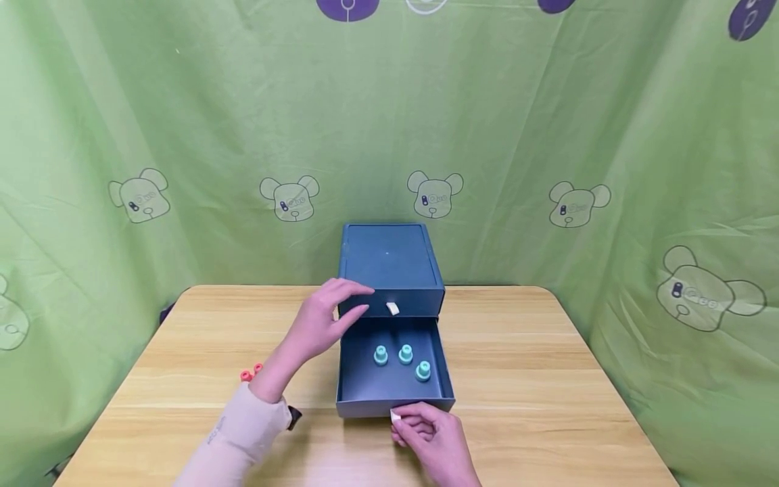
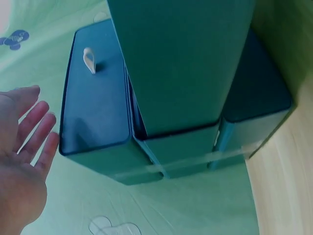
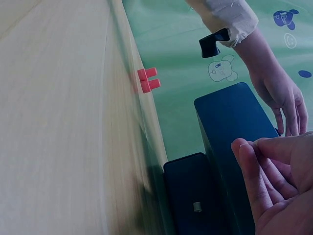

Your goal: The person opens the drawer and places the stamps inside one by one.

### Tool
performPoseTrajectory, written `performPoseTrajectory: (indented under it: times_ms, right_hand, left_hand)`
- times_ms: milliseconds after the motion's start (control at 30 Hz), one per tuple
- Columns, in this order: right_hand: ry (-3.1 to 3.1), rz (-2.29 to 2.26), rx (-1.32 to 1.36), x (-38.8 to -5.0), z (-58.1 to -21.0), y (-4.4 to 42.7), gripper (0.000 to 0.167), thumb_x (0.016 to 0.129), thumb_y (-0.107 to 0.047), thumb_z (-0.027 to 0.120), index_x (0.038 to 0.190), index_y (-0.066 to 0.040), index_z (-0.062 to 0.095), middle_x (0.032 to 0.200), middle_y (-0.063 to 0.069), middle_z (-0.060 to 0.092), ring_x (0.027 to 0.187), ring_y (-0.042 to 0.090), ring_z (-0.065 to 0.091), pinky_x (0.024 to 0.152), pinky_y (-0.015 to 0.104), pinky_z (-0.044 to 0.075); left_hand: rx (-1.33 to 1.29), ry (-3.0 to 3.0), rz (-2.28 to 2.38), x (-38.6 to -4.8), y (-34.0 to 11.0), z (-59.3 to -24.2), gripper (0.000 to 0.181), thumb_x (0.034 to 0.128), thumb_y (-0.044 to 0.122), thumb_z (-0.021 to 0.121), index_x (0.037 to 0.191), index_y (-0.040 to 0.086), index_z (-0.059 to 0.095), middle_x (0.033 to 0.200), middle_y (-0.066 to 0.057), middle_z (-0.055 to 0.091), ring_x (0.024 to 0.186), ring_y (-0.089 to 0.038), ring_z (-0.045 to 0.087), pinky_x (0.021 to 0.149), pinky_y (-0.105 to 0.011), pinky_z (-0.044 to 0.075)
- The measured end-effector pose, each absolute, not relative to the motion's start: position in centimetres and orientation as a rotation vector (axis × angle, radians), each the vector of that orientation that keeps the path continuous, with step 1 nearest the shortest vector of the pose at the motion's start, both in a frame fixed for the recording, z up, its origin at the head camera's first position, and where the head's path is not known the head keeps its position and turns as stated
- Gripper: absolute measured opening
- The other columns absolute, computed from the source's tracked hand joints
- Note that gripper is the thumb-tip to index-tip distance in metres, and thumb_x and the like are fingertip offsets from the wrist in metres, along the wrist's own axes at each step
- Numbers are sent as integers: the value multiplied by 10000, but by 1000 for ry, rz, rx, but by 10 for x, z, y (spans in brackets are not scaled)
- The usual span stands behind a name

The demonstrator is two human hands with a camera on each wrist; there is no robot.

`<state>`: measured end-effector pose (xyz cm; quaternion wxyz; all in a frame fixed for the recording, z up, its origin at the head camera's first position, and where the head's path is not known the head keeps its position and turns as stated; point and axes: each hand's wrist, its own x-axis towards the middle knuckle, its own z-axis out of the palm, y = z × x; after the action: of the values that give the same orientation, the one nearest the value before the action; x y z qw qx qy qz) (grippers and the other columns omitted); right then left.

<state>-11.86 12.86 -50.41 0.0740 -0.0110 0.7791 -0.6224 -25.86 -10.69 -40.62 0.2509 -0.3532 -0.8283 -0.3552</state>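
A blue drawer cabinet (image 1: 389,257) stands on the table with one drawer (image 1: 377,390) pulled out. Inside that drawer are three teal stepped pegs (image 1: 381,355). Thumb and forefinger of my right hand (image 1: 435,433) pinch the white pull tab (image 1: 395,415) on the drawer's front; the right wrist view shows this hand (image 3: 283,181) too. My left hand (image 1: 319,318) has its fingers extended beside the upper left front of the cabinet, close to the top drawer (image 2: 98,93). Whether it touches the cabinet, I cannot tell.
Two red pegs (image 3: 149,80) stand on the wooden table (image 1: 517,379), partly behind my left forearm in the head view. Below the pulled-out drawer is another drawer (image 3: 193,191), pushed in. A green cloth (image 1: 517,101) hangs behind and at both sides.
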Motion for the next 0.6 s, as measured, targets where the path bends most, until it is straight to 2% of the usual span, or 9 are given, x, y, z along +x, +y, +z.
performPoseTrajectory:
  times_ms: [267,600]
  right_hand:
    - [2327,-1909,-42,-119,-505,129,232,937,-136,764,1107,22,753,927,185,772,824,292,778,714,233,609]
    - [2336,-1907,-61,-119,-505,129,232,936,-144,767,1102,18,756,928,191,773,818,280,779,712,227,607]
  left_hand:
    - [-861,-2219,-988,-274,-118,-407,293,956,168,750,1248,151,729,1287,-30,707,1227,-229,620,1049,-436,512]
    - [-770,-2311,-1085,-288,-125,-407,328,996,235,706,1314,157,697,1372,-43,666,1312,-255,578,1117,-481,456]
